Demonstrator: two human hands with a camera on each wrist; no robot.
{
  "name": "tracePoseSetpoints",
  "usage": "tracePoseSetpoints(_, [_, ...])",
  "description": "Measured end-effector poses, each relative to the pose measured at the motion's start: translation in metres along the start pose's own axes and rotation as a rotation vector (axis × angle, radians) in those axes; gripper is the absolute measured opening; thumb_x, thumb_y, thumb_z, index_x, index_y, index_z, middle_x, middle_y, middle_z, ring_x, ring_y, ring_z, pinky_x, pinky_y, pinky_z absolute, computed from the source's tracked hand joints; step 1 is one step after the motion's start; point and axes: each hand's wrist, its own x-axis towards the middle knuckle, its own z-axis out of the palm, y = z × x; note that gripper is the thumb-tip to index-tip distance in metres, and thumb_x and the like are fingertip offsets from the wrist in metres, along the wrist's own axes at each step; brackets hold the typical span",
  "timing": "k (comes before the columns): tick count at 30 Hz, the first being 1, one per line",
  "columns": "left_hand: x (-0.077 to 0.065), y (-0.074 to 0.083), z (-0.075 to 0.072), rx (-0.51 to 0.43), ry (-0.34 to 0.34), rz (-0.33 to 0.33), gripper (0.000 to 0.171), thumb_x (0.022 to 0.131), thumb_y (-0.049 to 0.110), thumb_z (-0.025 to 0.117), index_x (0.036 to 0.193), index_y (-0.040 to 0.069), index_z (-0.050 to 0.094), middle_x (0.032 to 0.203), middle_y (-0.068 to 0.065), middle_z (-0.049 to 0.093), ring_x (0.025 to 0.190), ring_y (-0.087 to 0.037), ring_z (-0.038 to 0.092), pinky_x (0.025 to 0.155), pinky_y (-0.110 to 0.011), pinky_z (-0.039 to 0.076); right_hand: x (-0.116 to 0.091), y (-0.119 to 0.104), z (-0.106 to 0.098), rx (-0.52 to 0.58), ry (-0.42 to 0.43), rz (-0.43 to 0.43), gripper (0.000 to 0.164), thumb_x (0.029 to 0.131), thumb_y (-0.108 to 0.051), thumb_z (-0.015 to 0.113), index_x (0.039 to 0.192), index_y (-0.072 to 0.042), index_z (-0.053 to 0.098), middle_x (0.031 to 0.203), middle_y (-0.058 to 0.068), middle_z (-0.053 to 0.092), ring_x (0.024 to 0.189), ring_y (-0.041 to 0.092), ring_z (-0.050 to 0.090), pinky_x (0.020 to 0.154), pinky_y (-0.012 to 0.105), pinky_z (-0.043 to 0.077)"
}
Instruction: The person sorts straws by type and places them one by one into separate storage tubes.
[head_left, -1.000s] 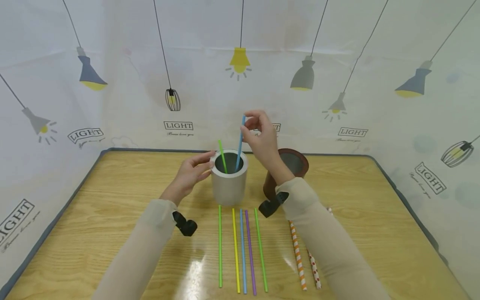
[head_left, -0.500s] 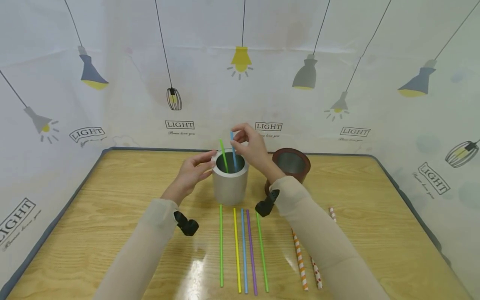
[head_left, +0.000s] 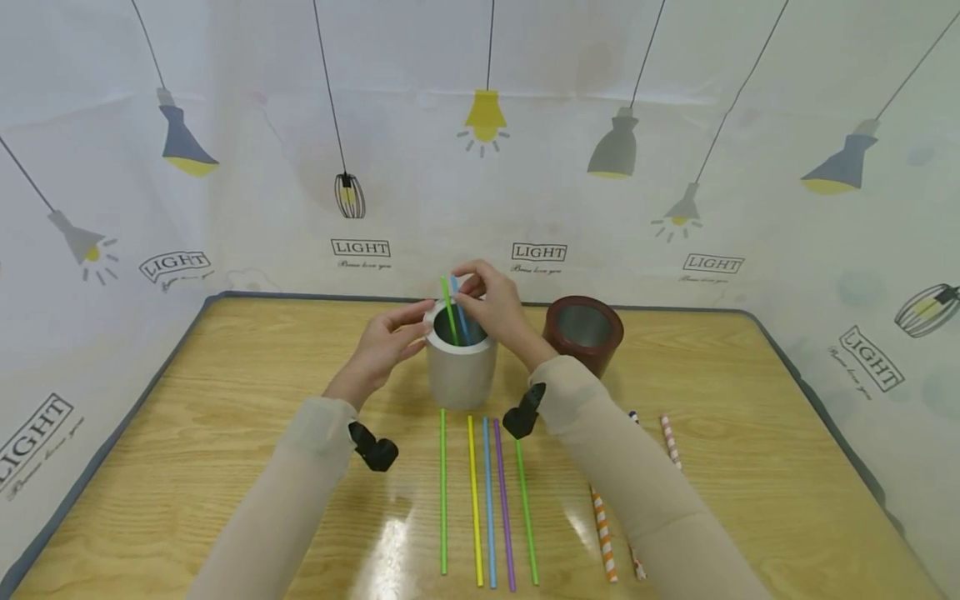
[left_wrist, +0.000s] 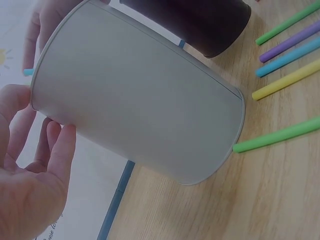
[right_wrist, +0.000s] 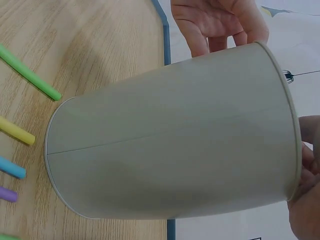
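Observation:
A pale grey cup (head_left: 461,379) stands upright on the wooden table. A green straw (head_left: 448,308) leans inside it, its top above the rim. My right hand (head_left: 495,304) is over the right of the mouth, thumb and fingertips pinching a blue straw (head_left: 462,323) near its top. The straw's lower part is in the cup, beside the green one. On the left, my left hand (head_left: 375,350) touches the cup's rim and outer side with its fingertips. In the left wrist view the blue straw's tip (left_wrist: 28,72) pokes past the rim.
Before the cup lie a green straw (head_left: 443,492), a yellow straw (head_left: 475,500), a blue straw (head_left: 490,500), a purple straw (head_left: 505,500) and another green straw (head_left: 528,517). A dark brown cup (head_left: 611,340) stands at right. Patterned straws, one orange-striped (head_left: 604,537), lie partly under my right forearm.
My right hand has moved left and down, lowering the blue straw further into the grey cup, closer to the green one. The left hand stays at the cup's side.

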Motion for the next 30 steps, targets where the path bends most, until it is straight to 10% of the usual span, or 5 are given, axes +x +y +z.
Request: tracePoseSetpoints(30, [-0.0033, 0.0021, 0.0000, -0.006, -0.002, 0.004, 0.042, 0.091, 0.009, 0.057, 0.132, 0.005, 0.049, 0.131, -0.014, 0.043, 0.120, -0.026, 0.043, 0.095, -0.040, 0.042, 0.0025, -0.0040, 0.0004, 0.061, 0.023, 0.112, 0.027, 0.085, -0.002, 0.063, 0.112, -0.003, 0.059, 0.089, 0.013, 0.059, 0.082, 0.023, 0.060, 0.057, 0.026, 0.055])
